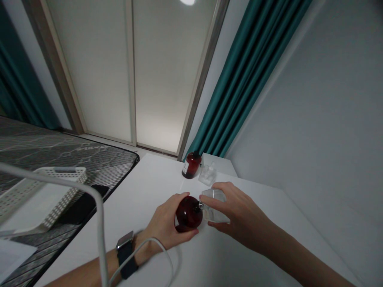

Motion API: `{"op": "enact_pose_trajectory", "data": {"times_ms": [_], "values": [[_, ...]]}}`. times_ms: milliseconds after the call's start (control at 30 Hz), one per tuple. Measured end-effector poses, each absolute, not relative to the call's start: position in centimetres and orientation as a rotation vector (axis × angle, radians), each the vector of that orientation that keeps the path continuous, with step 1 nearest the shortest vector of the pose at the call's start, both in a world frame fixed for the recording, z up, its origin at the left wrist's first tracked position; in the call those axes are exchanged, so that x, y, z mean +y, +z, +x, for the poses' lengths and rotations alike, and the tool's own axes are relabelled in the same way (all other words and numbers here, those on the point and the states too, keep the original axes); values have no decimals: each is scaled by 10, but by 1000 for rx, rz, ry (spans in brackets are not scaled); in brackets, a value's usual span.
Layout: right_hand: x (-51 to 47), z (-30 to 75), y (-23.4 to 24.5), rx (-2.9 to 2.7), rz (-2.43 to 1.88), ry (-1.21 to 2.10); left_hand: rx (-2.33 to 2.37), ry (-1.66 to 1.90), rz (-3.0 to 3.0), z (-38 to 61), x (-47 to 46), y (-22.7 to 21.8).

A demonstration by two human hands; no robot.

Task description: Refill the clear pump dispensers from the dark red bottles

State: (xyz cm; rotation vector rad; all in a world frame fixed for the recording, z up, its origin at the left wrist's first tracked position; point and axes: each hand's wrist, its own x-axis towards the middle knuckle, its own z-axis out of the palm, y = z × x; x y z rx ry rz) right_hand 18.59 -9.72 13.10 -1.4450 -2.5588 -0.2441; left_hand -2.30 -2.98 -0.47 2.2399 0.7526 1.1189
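Note:
My left hand [164,223] is wrapped round a dark red-brown glass bottle [188,215], tilted so its dark neck points right. In my right hand [231,209] is a clear, square-sided glass bottle [216,217], held between thumb and fingers. Its small shiny neck meets the brown bottle's mouth, or lies right beside it; I cannot tell whether they touch. Both hands are just over the white table [143,191]. Past them stands a second red-brown bottle [191,165] with a white label and dark top. Close to that one is another small clear glass bottle [207,174].
A white box-like block [223,163] sits at the table's far end, by green curtains [236,79]. To the left, a white perforated basket [44,199] and a dark flat object [79,209] lie on a grey patterned surface. A white cable [100,223] crosses the near left.

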Motion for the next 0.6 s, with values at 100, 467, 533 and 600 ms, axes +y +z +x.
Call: {"op": "enact_pose_trajectory", "data": {"times_ms": [100,467,533,600], "values": [[-98,185,131,-2566,-1438,-261,756,1117,2231,-22,-30,-6],[-97,185,133,-2581,-1444,-296,761,1080,2216,-23,-30,-6],[-97,184,133,-2583,-1444,-293,767,1075,2210,-22,-30,-6],[-97,184,134,-2584,-1445,-288,765,1066,2203,-22,-30,-5]]}}
